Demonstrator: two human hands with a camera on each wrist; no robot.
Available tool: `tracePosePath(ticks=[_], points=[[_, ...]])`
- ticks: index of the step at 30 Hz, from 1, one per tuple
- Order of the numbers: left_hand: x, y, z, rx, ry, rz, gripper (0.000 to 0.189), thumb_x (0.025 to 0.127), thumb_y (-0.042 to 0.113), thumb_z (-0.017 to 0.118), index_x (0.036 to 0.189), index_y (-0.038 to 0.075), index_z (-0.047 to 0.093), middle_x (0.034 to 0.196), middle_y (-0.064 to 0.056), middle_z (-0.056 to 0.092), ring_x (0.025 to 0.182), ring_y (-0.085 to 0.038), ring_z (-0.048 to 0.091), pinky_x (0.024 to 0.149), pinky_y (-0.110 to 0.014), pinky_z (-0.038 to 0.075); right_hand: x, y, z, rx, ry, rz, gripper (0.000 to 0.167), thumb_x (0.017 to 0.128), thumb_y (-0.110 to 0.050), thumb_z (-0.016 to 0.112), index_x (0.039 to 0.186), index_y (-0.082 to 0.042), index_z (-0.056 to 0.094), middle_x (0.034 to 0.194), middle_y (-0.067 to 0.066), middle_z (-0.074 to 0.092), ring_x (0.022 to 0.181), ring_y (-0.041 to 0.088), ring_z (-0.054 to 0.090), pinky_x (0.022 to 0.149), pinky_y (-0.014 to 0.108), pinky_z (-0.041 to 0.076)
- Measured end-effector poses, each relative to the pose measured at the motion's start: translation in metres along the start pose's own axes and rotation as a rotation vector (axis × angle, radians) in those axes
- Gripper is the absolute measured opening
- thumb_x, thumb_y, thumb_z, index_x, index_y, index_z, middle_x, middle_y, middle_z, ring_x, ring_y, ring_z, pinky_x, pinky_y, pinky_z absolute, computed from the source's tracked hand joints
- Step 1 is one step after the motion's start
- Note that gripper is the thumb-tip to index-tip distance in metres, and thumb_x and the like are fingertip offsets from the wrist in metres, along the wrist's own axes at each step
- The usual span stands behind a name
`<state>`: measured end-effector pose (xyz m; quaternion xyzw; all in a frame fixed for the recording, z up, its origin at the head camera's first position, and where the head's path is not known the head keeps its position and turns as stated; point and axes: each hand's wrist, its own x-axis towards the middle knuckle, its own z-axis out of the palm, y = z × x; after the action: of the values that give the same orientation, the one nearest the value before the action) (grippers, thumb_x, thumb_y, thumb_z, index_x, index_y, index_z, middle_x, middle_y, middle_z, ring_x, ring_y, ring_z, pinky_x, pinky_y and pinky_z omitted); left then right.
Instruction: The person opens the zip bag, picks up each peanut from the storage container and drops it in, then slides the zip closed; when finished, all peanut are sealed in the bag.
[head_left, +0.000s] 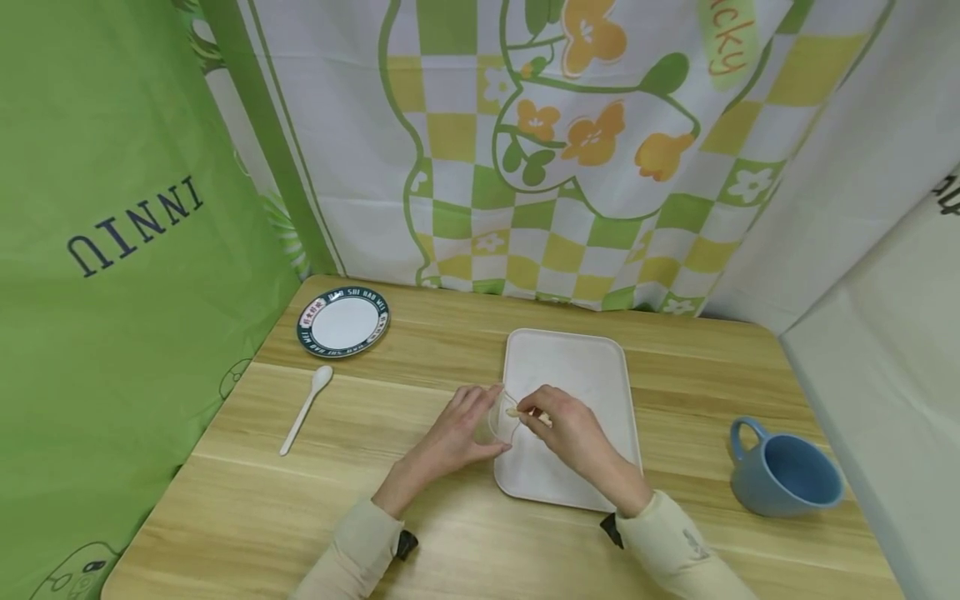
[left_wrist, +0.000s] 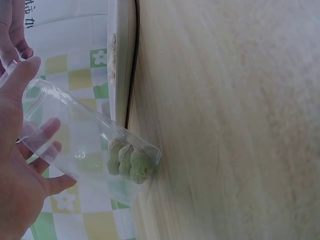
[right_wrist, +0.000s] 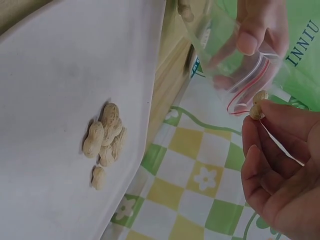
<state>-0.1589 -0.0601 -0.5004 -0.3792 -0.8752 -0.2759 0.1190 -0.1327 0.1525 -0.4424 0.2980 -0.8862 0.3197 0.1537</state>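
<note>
My left hand [head_left: 453,437] holds a clear zip-lock bag [left_wrist: 87,137] near its mouth, thumb on one side and fingers on the other. Several peanuts [left_wrist: 130,160] in their shells lie at the bottom of the bag. Between thumb and fingertips my right hand [head_left: 573,429] pinches one unshelled peanut [right_wrist: 258,105], right at the bag's red-lined opening. Below that hand is a white tray [head_left: 566,358]. On it sits a small pile of peanuts [right_wrist: 106,135], mostly hidden by the right hand in the head view.
A plate [head_left: 343,322] with a dark green patterned rim stands at the back left, and a white spoon [head_left: 306,410] lies in front of it. To the right is a blue mug [head_left: 783,475]. Patterned cloth [head_left: 480,150] hangs behind the wooden table [head_left: 247,500].
</note>
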Motion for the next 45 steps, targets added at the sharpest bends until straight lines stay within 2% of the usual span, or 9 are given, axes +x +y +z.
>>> tracePosePath(ticks=[12, 21, 27, 31, 35, 39, 42, 45], points=[[0.0, 0.001, -0.001, 0.024, 0.009, 0.025, 0.085, 0.076, 0.037, 0.081, 0.141, 0.0, 0.042, 0.117, -0.01, 0.054, 0.113, -0.026, 0.047, 0.097, -0.037, 0.045, 0.003, -0.004, 0.006, -0.047, -0.035, -0.033, 0.015, 0.077, -0.001, 0.078, 0.088, -0.008, 0.07, 0.085, -0.002, 0.066, 0.075, 0.014, 0.063, 0.063, 0.025, 0.052], [-0.001, 0.002, 0.0, 0.01, -0.017, 0.016, 0.083, 0.077, 0.036, 0.08, 0.142, 0.002, 0.041, 0.12, -0.009, 0.054, 0.114, -0.025, 0.047, 0.097, -0.036, 0.045, 0.0, -0.003, 0.007, 0.004, -0.094, 0.025, 0.012, 0.081, -0.006, 0.076, 0.092, -0.008, 0.071, 0.087, -0.001, 0.067, 0.076, 0.014, 0.063, 0.066, 0.027, 0.052], [-0.001, 0.002, 0.0, 0.023, 0.003, 0.029, 0.084, 0.076, 0.035, 0.081, 0.142, 0.001, 0.04, 0.115, -0.008, 0.053, 0.112, -0.025, 0.047, 0.097, -0.036, 0.045, 0.002, 0.008, -0.004, 0.023, -0.023, 0.061, 0.009, 0.085, -0.008, 0.073, 0.094, -0.008, 0.072, 0.087, -0.002, 0.067, 0.074, 0.009, 0.06, 0.062, 0.025, 0.051], [-0.001, 0.001, -0.001, 0.015, 0.015, 0.02, 0.084, 0.075, 0.034, 0.082, 0.142, 0.002, 0.041, 0.115, -0.008, 0.053, 0.112, -0.025, 0.047, 0.097, -0.036, 0.045, 0.0, 0.025, -0.01, -0.002, 0.009, 0.141, 0.009, 0.084, -0.005, 0.073, 0.093, -0.006, 0.072, 0.084, -0.001, 0.067, 0.071, 0.011, 0.06, 0.059, 0.025, 0.05], [-0.001, 0.0, -0.001, 0.019, 0.01, 0.001, 0.084, 0.075, 0.034, 0.082, 0.141, 0.003, 0.041, 0.116, -0.009, 0.053, 0.113, -0.026, 0.047, 0.099, -0.037, 0.044, -0.01, 0.04, -0.009, -0.023, -0.089, 0.263, 0.011, 0.082, -0.003, 0.074, 0.093, -0.004, 0.072, 0.085, 0.001, 0.068, 0.074, 0.014, 0.061, 0.061, 0.026, 0.049], [-0.001, 0.0, -0.002, 0.021, 0.012, -0.005, 0.084, 0.074, 0.033, 0.082, 0.14, 0.001, 0.043, 0.116, -0.01, 0.053, 0.113, -0.027, 0.048, 0.099, -0.038, 0.044, -0.021, 0.049, -0.004, -0.037, -0.207, 0.342, 0.014, 0.08, 0.003, 0.072, 0.093, -0.003, 0.072, 0.087, 0.005, 0.068, 0.075, 0.018, 0.062, 0.061, 0.029, 0.05], [-0.001, 0.0, -0.003, 0.013, 0.018, -0.004, 0.084, 0.074, 0.033, 0.083, 0.14, 0.001, 0.043, 0.116, -0.01, 0.053, 0.113, -0.027, 0.048, 0.099, -0.038, 0.044, -0.026, 0.053, 0.0, -0.057, -0.245, 0.371, 0.019, 0.076, 0.008, 0.07, 0.091, -0.003, 0.072, 0.086, 0.007, 0.068, 0.075, 0.021, 0.063, 0.062, 0.032, 0.052], [-0.001, 0.0, -0.003, 0.014, 0.028, -0.003, 0.085, 0.073, 0.032, 0.083, 0.14, 0.001, 0.042, 0.115, -0.01, 0.054, 0.111, -0.027, 0.048, 0.097, -0.038, 0.045, -0.029, 0.057, 0.004, -0.082, -0.248, 0.385, 0.021, 0.074, 0.009, 0.069, 0.089, -0.005, 0.073, 0.085, 0.007, 0.069, 0.075, 0.022, 0.063, 0.063, 0.034, 0.053]])
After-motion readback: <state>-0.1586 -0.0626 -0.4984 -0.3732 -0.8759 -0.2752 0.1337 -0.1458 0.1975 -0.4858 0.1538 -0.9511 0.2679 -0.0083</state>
